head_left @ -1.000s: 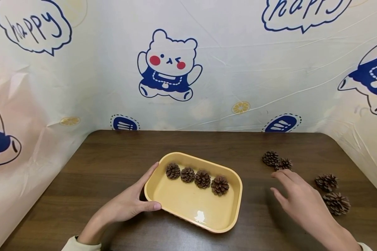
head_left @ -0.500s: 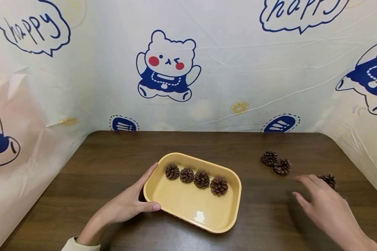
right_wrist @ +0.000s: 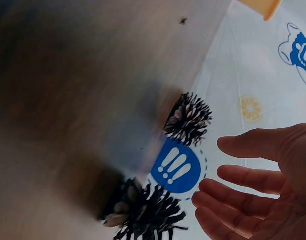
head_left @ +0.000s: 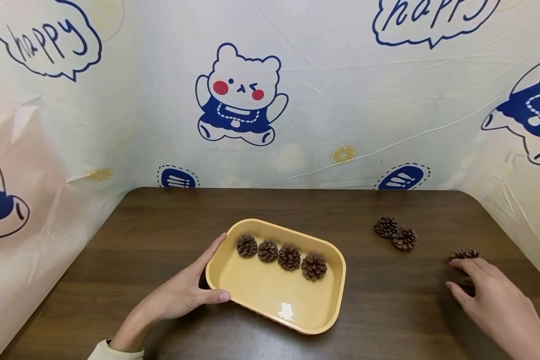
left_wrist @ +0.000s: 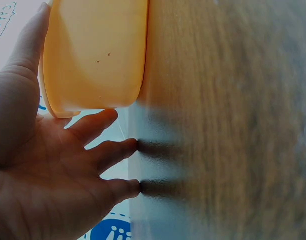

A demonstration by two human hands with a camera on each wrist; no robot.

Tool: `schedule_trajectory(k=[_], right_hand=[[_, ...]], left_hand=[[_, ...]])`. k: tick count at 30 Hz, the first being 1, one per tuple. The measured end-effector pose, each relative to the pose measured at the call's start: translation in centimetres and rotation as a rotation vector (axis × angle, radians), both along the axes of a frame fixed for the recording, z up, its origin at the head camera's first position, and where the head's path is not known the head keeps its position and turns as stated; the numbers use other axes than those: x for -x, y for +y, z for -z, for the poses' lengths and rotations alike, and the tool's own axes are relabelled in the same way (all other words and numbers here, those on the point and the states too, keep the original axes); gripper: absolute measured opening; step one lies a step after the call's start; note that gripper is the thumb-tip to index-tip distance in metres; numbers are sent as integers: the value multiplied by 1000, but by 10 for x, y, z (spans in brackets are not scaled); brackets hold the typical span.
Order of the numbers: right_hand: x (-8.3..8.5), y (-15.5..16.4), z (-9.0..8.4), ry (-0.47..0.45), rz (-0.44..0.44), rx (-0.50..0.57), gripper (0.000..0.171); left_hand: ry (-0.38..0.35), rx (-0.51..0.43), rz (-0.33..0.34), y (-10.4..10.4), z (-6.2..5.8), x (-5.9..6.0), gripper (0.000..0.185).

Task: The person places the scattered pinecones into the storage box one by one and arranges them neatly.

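Note:
My left hand (head_left: 180, 290) spans the left end of a yellow tray (head_left: 261, 292), thumb and forefinger touching its corners. In the left wrist view its other fingers (left_wrist: 117, 152) are straight and spread, beside the tray's outer wall (left_wrist: 100, 60). Several brown pine cones (head_left: 289, 257) sit in a row along the tray's far side. On the right, my right hand (head_left: 499, 295) hovers over two more. One pine cone (head_left: 464, 254) shows beyond its fingertips; the other is mostly hidden under it. In the right wrist view the fingers are extended, apart from a nearby pine cone (right_wrist: 145, 212).
Two pine cones, a back one (head_left: 385, 227) and a front one (head_left: 404, 239), lie close together between tray and right hand. The dark wooden table (head_left: 184, 210) ends at a printed cloth backdrop (head_left: 306, 165), which also rises on both sides.
My right hand has moved rightward, away from the back pair of pine cones, to over the right-hand pair. The left hand and the tray have stayed in place.

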State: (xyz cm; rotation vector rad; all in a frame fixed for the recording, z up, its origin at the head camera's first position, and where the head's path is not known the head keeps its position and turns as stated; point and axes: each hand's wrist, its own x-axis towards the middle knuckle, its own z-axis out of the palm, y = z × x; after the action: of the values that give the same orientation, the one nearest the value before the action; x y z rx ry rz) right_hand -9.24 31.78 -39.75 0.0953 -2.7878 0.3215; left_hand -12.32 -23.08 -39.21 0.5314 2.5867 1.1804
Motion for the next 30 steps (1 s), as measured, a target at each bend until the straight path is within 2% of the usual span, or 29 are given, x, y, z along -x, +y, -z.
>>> schedule_trajectory(k=[5, 11, 24, 30], right_hand=[[2, 8, 4, -61, 42, -19, 43], [2, 15, 5, -47, 47, -25, 44], [-1, 24, 1, -122, 61, -44, 50], [-3, 27, 5, -72, 63, -45, 51]], left_hand=[[-7, 0, -4, 0, 0, 0, 114], [-14, -3, -5, 0, 0, 0, 114], [-3, 4, -4, 0, 0, 1, 114], [-2, 4, -2, 1, 0, 1, 115]])
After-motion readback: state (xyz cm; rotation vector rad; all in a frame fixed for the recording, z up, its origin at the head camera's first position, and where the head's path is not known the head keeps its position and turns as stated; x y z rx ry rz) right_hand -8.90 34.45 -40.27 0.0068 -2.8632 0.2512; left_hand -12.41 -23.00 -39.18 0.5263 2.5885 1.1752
